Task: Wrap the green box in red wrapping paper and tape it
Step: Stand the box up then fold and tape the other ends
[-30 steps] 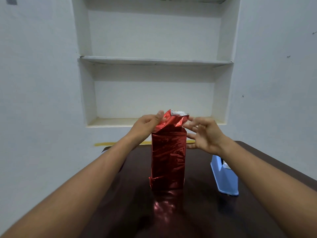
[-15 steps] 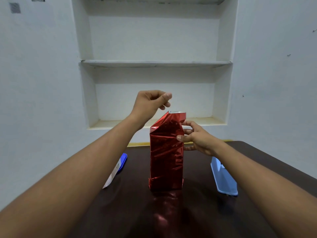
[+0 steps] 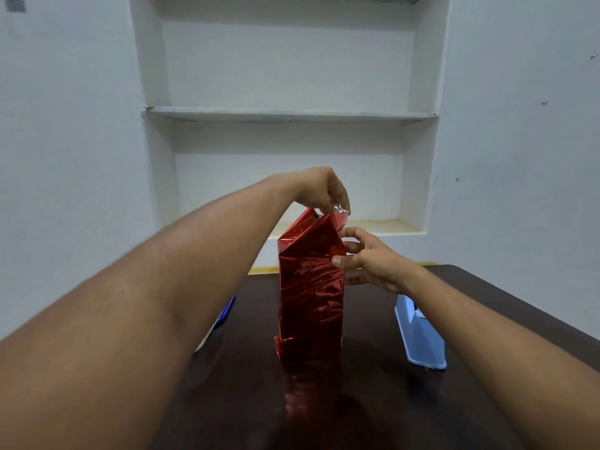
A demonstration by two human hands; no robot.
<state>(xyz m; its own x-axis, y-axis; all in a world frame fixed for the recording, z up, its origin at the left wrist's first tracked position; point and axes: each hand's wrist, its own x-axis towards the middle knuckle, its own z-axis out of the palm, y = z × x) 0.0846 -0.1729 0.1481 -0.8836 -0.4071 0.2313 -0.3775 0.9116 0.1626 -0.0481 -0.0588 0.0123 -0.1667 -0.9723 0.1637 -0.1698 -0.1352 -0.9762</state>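
The box stands upright on the dark table (image 3: 373,401), fully covered in shiny red wrapping paper (image 3: 310,297); no green shows. Loose paper rises in a folded peak at its top. My left hand (image 3: 319,190) reaches over from above and pinches that top flap, fingers pointing down. My right hand (image 3: 367,261) holds the upper right side of the wrapped box, thumb pressed on the front face, fingers behind the right edge.
A light blue tape dispenser (image 3: 420,332) lies on the table to the right of the box. A blue and white object (image 3: 224,315) peeks out behind my left forearm. White wall shelves (image 3: 289,115) stand behind the table.
My left hand, raised clear above the box half a second ago, has come down onto the top flap and pinched it. My right hand stays on the box's right side.
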